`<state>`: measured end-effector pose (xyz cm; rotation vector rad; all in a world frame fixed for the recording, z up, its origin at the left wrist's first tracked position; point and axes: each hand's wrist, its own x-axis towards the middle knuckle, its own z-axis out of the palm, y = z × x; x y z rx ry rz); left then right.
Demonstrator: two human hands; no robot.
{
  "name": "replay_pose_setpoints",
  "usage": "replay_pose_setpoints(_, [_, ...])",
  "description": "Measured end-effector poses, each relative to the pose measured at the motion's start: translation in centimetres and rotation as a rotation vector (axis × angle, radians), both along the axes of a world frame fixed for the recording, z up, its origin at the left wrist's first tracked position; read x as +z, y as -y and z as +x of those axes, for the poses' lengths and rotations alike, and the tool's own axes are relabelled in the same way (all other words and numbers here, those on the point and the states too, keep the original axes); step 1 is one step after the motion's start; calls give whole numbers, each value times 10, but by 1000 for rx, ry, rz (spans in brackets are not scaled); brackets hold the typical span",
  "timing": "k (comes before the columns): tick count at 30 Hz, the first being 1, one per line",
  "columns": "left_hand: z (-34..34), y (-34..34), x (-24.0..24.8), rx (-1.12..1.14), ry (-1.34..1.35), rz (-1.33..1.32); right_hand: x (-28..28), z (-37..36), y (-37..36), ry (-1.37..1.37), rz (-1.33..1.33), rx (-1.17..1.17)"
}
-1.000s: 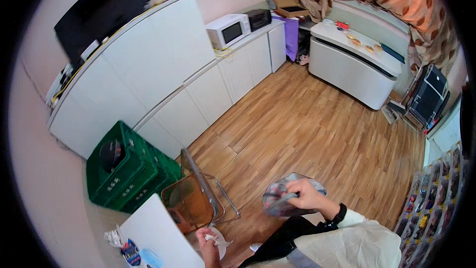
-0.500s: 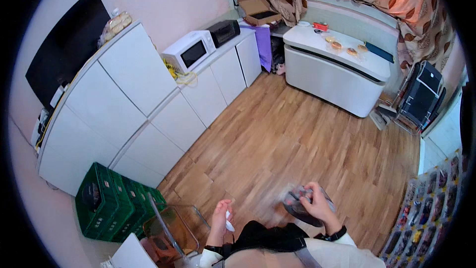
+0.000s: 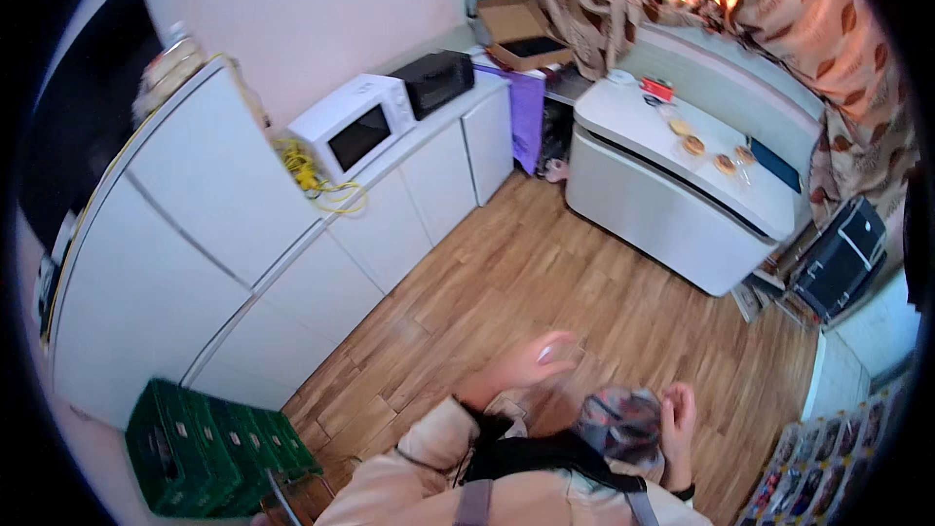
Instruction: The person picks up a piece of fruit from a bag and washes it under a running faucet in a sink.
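Note:
My left hand (image 3: 534,362) is stretched forward over the floor, fingers curled and a little blurred. A small whitish piece (image 3: 549,353) shows between its thumb and fingers; its kind is unclear. Close to my body on the right, my right hand (image 3: 679,421) grips the side of a dark grey bundle (image 3: 619,423) with reddish and bluish marks. The bundle has a shiny surface like clear plastic, and I cannot make out what it is. A gap separates the left hand from the bundle.
White cabinets (image 3: 292,331) line the left, bearing a microwave (image 3: 355,127) and a black oven (image 3: 433,83). Green crates (image 3: 214,448) stand at lower left. A white table (image 3: 672,205) with round pastries (image 3: 692,145) is ahead. Clear-pocketed storage (image 3: 808,468) is at lower right.
My left hand has swung right and forward, toward the bundle. My right hand has moved right and turned, and the bundle now shows its patterned side. The view has shifted too.

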<state>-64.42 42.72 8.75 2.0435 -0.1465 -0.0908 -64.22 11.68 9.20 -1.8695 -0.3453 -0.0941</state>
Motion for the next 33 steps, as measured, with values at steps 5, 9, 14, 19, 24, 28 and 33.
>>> replay_pose_setpoints(5, [134,14,64,-622,161,223,23,103,-82,-40,196,118])
replay_pose_setpoints(9, [217,-10,26,-758,113,85,-11,204,-123,-13,185,271])
replay_pose_setpoints(14, [317,-93,17,-502,-19,210,13,351,-221,6,115,580])
replay_pose_setpoints(19, [406,-183,48,-11,21,-36,58,476,-318,-123,158,700])
replay_pose_setpoints(24, [501,-277,94,401,157,-208,64,578,-417,643,88,461])
replay_pose_setpoints(28, [575,-364,155,353,190,-438,11,675,-430,692,-274,302])
replay_pose_setpoints(33, [699,-458,223,402,381,144,-57,711,-396,371,-531,63])
